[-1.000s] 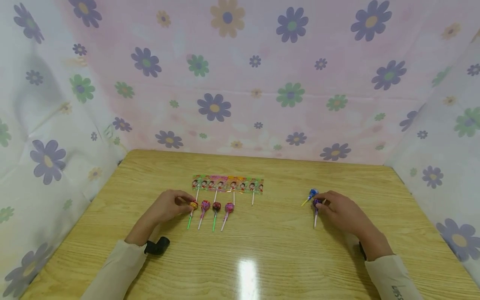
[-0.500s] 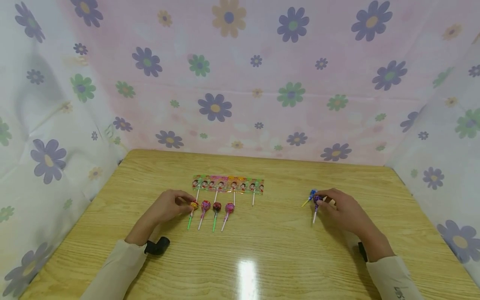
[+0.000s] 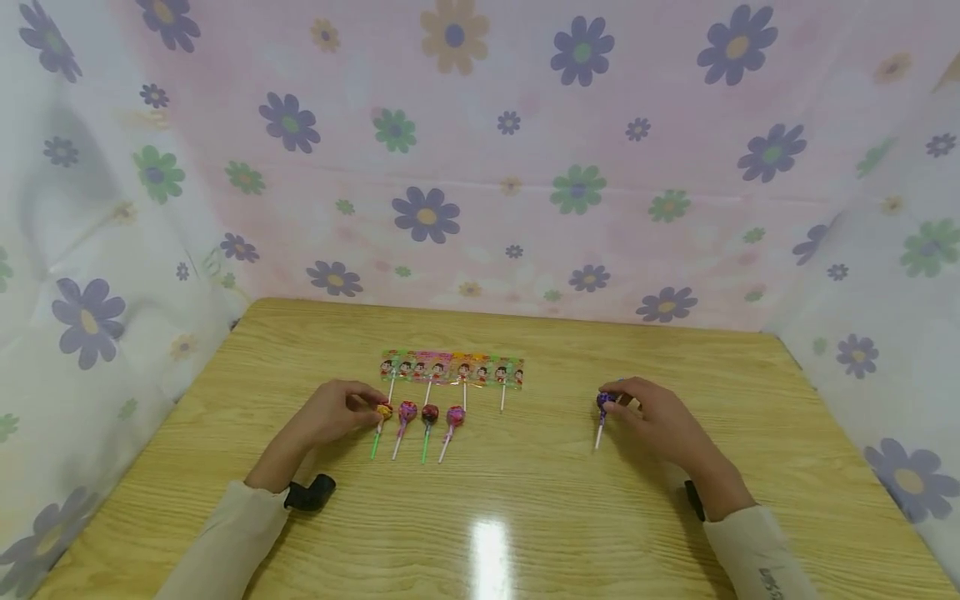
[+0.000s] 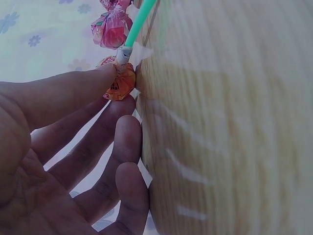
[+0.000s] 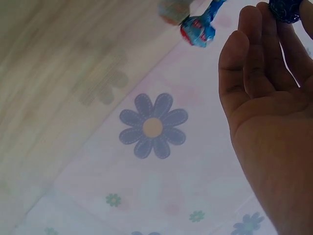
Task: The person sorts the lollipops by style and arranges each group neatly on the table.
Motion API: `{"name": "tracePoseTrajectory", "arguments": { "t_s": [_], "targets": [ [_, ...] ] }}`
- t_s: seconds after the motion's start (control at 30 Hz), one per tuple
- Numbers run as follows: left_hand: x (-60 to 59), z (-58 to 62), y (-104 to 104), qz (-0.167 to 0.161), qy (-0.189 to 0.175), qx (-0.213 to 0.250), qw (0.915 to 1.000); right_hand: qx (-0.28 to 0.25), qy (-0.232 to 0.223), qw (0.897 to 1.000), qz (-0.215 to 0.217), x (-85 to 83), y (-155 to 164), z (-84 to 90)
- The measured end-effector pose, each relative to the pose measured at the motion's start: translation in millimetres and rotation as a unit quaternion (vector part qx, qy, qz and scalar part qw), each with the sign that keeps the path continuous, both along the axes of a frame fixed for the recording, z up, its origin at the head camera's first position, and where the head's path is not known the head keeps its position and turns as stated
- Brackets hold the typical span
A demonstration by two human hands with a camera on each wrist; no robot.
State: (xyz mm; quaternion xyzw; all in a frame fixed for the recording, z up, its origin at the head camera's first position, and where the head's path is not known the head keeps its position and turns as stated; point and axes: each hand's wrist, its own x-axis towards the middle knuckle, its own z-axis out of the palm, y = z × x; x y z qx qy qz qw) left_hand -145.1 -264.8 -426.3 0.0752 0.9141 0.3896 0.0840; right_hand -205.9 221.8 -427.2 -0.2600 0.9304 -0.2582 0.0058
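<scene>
My left hand (image 3: 373,407) rests on the wooden table (image 3: 525,500) and pinches the orange-wrapped head of a green-stick lollipop (image 3: 384,410) between thumb and forefinger; the left wrist view shows that head (image 4: 121,84) close up. It is the leftmost of a row with a pink (image 3: 407,409), a dark red (image 3: 430,412) and another pink lollipop (image 3: 455,414). My right hand (image 3: 611,404) grips a purple lollipop (image 3: 603,400) by its head, white stick pointing toward me. A blue lollipop (image 5: 198,28) shows only in the right wrist view, beside the purple one (image 5: 283,10).
A colourful printed wrapper strip (image 3: 452,368) with several white sticks under it lies just behind the row. Flowered cloth walls (image 3: 480,167) close in the table at the back and both sides. A light glare (image 3: 487,550) sits on the near tabletop.
My right hand has slid left with the purple lollipop, away from where the blue one lay. The left hand has stayed on the orange lollipop.
</scene>
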Motion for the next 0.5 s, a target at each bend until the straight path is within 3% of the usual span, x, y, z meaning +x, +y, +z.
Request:
{"name": "tracePoseTrajectory", "arguments": {
  "t_s": [0.5],
  "targets": [
    [-0.1,1.1,1,0.006,0.0,-0.006,1.0,-0.02,-0.013,0.999,0.027,-0.7,-50,3.3]
  ]
}}
